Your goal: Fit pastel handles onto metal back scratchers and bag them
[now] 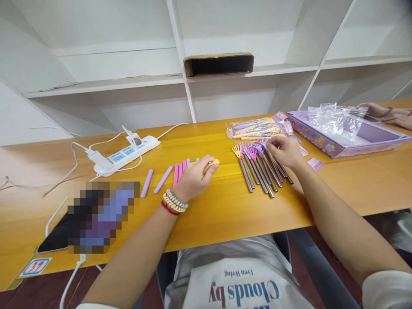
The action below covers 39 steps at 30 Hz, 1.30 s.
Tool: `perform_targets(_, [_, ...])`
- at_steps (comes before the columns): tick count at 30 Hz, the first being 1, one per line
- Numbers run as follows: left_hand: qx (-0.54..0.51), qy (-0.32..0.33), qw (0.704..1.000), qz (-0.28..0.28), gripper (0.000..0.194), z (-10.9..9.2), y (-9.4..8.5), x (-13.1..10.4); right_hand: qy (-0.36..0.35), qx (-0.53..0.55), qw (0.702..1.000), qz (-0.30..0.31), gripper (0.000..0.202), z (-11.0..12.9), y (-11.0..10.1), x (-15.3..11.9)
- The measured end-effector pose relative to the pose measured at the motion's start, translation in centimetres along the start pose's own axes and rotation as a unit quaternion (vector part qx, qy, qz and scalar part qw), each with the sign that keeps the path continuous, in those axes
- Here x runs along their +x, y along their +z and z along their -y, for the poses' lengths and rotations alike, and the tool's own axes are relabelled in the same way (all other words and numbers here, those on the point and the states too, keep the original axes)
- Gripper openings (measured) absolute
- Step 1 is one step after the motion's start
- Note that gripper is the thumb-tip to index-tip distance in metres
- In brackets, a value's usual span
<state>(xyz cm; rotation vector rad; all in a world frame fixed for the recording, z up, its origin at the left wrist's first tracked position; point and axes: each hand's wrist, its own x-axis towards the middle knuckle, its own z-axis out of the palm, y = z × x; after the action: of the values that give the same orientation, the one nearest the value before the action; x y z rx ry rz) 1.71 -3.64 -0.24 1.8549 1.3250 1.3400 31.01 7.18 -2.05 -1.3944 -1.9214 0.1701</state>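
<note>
The left hand (195,178) grips a yellow-orange plastic tube (213,163). Rightward lie silver metal rods (263,178) with colourful hand-shaped plastic heads (252,153), probably light, stiff, slick, best held mid-shaft; over their far ends the right hand (283,150) curls, its hold unclear.

The left hand (195,178) grips a yellow-orange tube (213,162); pink and purple tubes (176,175) lie left of that grip, a power strip (127,155) beyond them. Right of it, the right hand (283,151) meets metal-rod back scratchers (257,167), bagged ones (254,130) just behind.
</note>
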Motion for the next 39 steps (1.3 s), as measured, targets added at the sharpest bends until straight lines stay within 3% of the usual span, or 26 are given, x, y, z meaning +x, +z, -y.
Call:
perform_targets(4, [0.056,0.018,0.998,-0.017,0.012,1.4,-0.6,0.8,-0.065,-0.057,0.981,0.175,0.030,3.8,1.6,-0.5])
perform_targets(6, [0.091,0.033,0.995,-0.015,0.014,2.1,-0.9,1.0,-0.055,-0.137,0.961,0.233,0.032,5.8,2.7,-0.6])
perform_targets(9, [0.145,0.054,0.988,-0.004,0.018,2.8,-1.0,0.9,-0.018,-0.227,0.929,0.293,0.038,8.0,4.2,-0.5])
perform_targets(14, [0.209,0.082,0.974,0.030,0.017,3.0,-0.5,0.5,0.004,-0.247,0.903,0.353,0.031,9.4,4.9,0.2])
perform_targets(16, [0.240,0.077,0.966,0.050,0.020,2.9,-0.2,0.4,0.007,-0.227,0.909,0.350,0.027,9.6,4.6,0.6])
perform_targets(18, [0.253,0.055,0.964,0.061,0.025,2.8,-0.1,0.3,0.010,-0.165,0.936,0.310,0.025,9.6,4.4,1.1])
perform_targets(21, [0.262,0.036,0.961,0.083,0.029,2.5,0.0,0.2,0.043,0.068,0.976,0.201,0.027,9.2,4.4,1.3])
perform_targets(23, [0.272,0.047,0.955,0.110,0.029,2.2,0.0,0.1,0.102,0.278,0.947,0.126,0.024,8.8,4.8,1.1])
perform_targets(25, [0.286,0.061,0.947,0.133,0.029,1.9,0.1,0.0,0.165,0.441,0.878,0.082,0.019,8.4,5.4,0.6])
perform_targets(28, [0.307,0.072,0.938,0.141,0.031,1.5,0.1,0.0,0.204,0.543,0.810,0.083,0.014,8.4,6.2,-0.1])
perform_targets(34, [0.324,0.071,0.935,0.122,0.034,2.0,-0.1,0.2,0.222,0.583,0.775,0.107,0.014,8.8,6.7,-0.5])
perform_targets(39, [0.352,0.052,0.932,0.073,0.033,3.0,-0.4,0.4,0.203,0.609,0.746,0.174,0.018,8.7,6.2,-1.0])
